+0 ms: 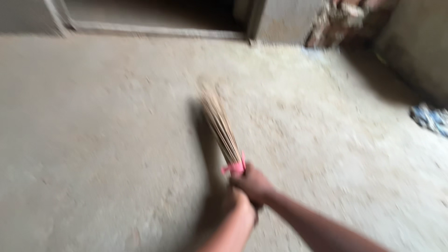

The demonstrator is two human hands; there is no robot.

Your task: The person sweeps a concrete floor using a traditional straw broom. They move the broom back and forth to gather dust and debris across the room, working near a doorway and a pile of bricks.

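Straw-coloured sticks bound into a broom (220, 128) stand out above the two hands, held together at the lower end by a pink band (234, 168). The right hand (252, 185) is clenched around the handle end just under that band, its arm coming in from the lower right. The left hand (229, 205) sits just below and to the left of the right one, touching it; it appears closed on the same end of the broom, though blur hides its fingers. The broom slants up and to the left away from the hands, its tips over the bare, dusty concrete floor (102, 140), and its dark shadow lies just left of it. Far beyond the hands, a door threshold (149, 30) runs along the top edge. Up and to the right of the hands is a heap of rubble (340, 21) against a wall, and well off to the right lies a blue-and-white scrap (429, 119).
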